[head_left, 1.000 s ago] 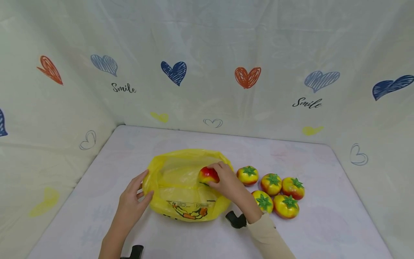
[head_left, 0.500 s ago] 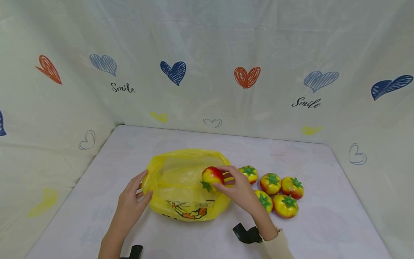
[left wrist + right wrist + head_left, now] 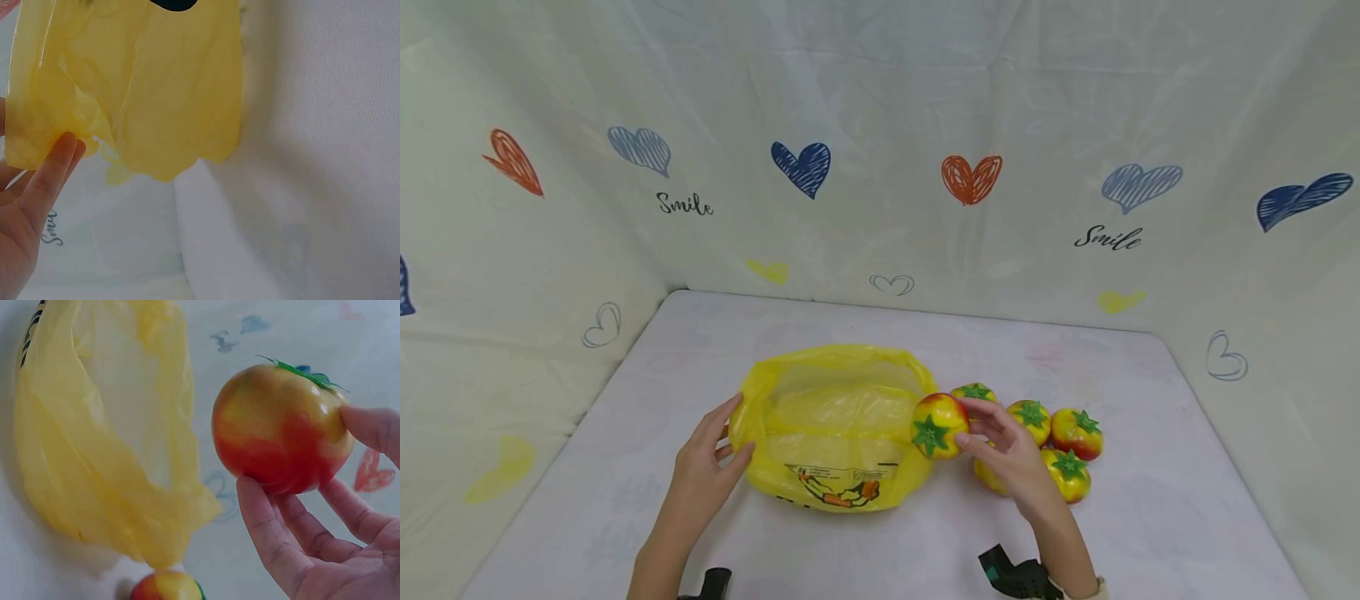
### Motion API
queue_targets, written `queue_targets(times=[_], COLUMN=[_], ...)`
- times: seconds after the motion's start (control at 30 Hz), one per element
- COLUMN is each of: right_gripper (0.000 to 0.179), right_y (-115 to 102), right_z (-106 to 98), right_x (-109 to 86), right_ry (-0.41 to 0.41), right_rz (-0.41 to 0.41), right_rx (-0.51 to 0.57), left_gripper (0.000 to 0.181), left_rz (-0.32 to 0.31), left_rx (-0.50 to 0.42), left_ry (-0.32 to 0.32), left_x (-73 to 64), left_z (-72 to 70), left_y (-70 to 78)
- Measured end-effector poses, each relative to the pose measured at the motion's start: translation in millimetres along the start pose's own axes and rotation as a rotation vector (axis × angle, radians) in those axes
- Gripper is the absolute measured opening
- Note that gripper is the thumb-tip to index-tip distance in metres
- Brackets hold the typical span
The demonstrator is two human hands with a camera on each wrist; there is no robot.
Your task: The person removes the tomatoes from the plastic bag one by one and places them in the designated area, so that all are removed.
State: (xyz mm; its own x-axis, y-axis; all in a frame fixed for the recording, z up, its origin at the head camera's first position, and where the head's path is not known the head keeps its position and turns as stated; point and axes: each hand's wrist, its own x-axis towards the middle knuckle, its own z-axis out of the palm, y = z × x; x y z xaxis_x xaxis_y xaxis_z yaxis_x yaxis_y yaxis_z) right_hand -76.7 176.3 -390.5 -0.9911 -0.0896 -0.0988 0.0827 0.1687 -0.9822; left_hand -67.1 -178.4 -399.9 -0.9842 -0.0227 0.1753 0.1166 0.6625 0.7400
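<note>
A yellow plastic bag (image 3: pixel 842 425) with a printed front lies on the table, its mouth wide open. At its left edge my left hand (image 3: pixel 703 467) holds the side, thumb and fingers spread over the plastic; its fingers (image 3: pixel 53 172) lie against the bag in the left wrist view. Beside the bag's right rim, my right hand (image 3: pixel 1011 450) grips a red-and-yellow toy tomato (image 3: pixel 937 427) with a green star-shaped top. In the right wrist view the thumb is on one side of this tomato (image 3: pixel 281 428) and the fingertips are under it.
Several similar tomatoes (image 3: pixel 1077 433) are grouped to the right of the bag, partly hidden behind my right hand. The white table (image 3: pixel 820 558) ends at a pale cloth backdrop (image 3: pixel 880 100) printed with hearts. A black wrist mount (image 3: pixel 1018 575) sits by my right wrist.
My right hand has moved right, carrying the tomato from over the bag's mouth to its right rim. The tomato has turned so its green top faces the head camera. The left hand stays put.
</note>
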Motion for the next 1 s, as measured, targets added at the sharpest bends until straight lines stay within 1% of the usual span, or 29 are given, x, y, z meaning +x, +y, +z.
queue_targets(times=[0.13, 0.2, 0.27, 0.33, 0.4, 0.53, 0.67, 0.77, 0.83, 0.9, 0.97, 1.0], right_gripper=[0.045, 0.044, 0.042, 0.040, 0.040, 0.044, 0.044, 0.044, 0.042, 0.039, 0.034, 0.032], right_y=[5.4, 8.3, 11.5, 14.5, 17.2, 21.4, 27.3, 33.8, 38.3, 43.2, 47.6, 49.9], right_z=[-16.5, -24.8, -32.1, -36.7, -37.2, -26.3, -10.8, -3.8, -2.8, -5.8, -13.4, -18.9], right_x=[-10.7, -15.7, -20.8, -25.6, -30.8, -39.4, -43.9, -46.9, -51.0, -58.5, -68.3, -73.2], right_ry=[0.072, 0.103, 0.121, 0.142, 0.159, 0.175, 0.168, 0.175, 0.197, 0.231, 0.285, 0.317], right_rz=[0.040, 0.043, 0.025, 0.022, 0.037, 0.109, 0.155, 0.194, 0.208, 0.175, 0.143, 0.155], right_rx=[0.011, 0.039, 0.082, 0.112, 0.100, -0.038, -0.220, -0.348, -0.399, -0.436, -0.480, -0.502], left_gripper=[0.063, 0.062, 0.062, 0.062, 0.062, 0.061, 0.061, 0.061, 0.061, 0.061, 0.061, 0.061], left_rz=[-0.002, -0.003, -0.005, -0.010, -0.018, -0.020, -0.007, -0.010, -0.017, -0.024, -0.024, -0.023], left_rx=[-0.003, -0.001, 0.000, -0.001, 0.000, 0.005, 0.003, -0.004, -0.010, -0.012, -0.012, -0.012], left_ry=[-0.003, -0.006, -0.012, -0.024, -0.034, -0.037, -0.027, -0.032, -0.041, -0.050, -0.051, -0.050], left_x=[0.2, 0.4, 0.5, 0.1, -0.3, -0.6, -0.3, 0.0, -0.1, -0.3, -0.5, -0.6], left_z=[0.6, 0.3, -0.4, -1.8, -3.1, -4.4, -4.2, -4.2, -4.3, -4.4, -4.2, -4.1], left_y=[-0.4, -0.6, -0.7, -1.1, -1.4, -3.0, -3.8, -3.0, -2.3, -1.9, -1.8, -1.9])
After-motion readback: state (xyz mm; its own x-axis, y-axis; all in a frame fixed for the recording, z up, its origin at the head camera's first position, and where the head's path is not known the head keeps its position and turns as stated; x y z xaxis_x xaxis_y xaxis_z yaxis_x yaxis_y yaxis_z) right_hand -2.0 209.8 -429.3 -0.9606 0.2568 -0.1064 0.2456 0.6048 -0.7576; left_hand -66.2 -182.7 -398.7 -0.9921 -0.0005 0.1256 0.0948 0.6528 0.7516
